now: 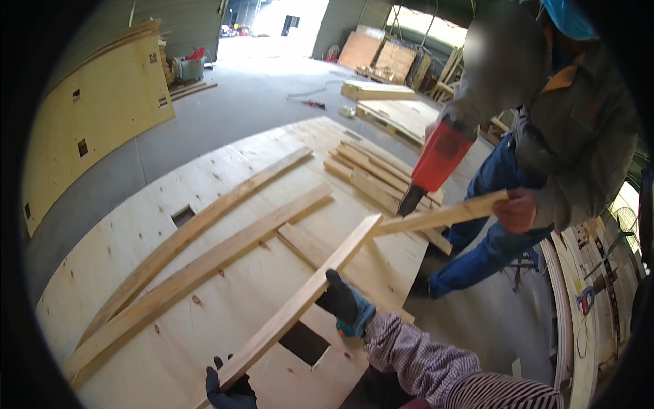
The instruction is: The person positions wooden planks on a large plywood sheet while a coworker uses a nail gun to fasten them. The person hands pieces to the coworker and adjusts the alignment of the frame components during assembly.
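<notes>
My left hand (231, 390), in a dark glove, is closed around the near end of a long wooden plank (289, 315). Farther along the same plank, my right hand (343, 300), in a dark and blue glove, grips its right side. The plank's far end meets a second wooden plank (456, 213) at an angle. A co-worker (572, 129) holds that second plank with a bare hand (516, 210). A red nail gun (441, 158) points down near the joint; the hand on it is mostly hidden.
Beneath lies a large plywood sheet (225, 307) with rectangular cut-outs. Two long planks (197, 273) lie on it at the left, and a stack of boards (371, 174) sits on its far right. Another plywood panel (102, 129) stands at the far left. A hose (306, 95) crosses the floor.
</notes>
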Demonstrator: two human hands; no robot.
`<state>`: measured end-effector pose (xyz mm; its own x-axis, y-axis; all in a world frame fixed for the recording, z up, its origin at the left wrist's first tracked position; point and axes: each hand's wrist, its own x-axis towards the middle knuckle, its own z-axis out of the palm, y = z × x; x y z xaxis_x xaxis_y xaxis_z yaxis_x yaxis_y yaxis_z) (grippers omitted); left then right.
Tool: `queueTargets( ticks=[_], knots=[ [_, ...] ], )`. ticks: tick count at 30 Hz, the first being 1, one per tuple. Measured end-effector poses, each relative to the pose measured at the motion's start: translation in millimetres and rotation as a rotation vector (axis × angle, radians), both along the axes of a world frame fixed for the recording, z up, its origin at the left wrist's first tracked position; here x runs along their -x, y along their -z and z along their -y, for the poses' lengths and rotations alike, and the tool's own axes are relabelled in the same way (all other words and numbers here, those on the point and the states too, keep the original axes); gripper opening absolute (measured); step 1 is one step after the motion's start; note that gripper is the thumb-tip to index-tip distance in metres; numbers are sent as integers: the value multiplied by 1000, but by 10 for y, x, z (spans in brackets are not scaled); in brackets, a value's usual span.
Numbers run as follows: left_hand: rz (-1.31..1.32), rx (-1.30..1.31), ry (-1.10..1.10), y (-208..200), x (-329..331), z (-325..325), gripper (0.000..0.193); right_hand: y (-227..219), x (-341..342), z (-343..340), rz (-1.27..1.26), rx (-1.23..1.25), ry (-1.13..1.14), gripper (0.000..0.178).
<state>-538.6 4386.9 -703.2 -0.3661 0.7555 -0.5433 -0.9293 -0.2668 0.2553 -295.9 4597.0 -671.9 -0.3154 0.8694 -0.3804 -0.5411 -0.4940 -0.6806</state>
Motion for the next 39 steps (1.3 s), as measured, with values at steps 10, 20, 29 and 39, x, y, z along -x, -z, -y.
queueTargets(
  ticks=[10, 20, 29, 39],
  knots=[
    [-79, 72, -44, -284, -89, -68, 44, -122, 1, -7, 154, -10, -8, 62],
    [-83, 89, -81, -147, -71, -95, 43, -398, -547, -336, -193, -70, 377, 112],
    [-14, 37, -17, -10, 27, -99, 43, -359, -423, -404, -123, -201, 196, 113],
    [-95, 142, -31, -37, -20, -182, 50, -262, -375, -417, -172, -191, 122, 106]
  ],
)
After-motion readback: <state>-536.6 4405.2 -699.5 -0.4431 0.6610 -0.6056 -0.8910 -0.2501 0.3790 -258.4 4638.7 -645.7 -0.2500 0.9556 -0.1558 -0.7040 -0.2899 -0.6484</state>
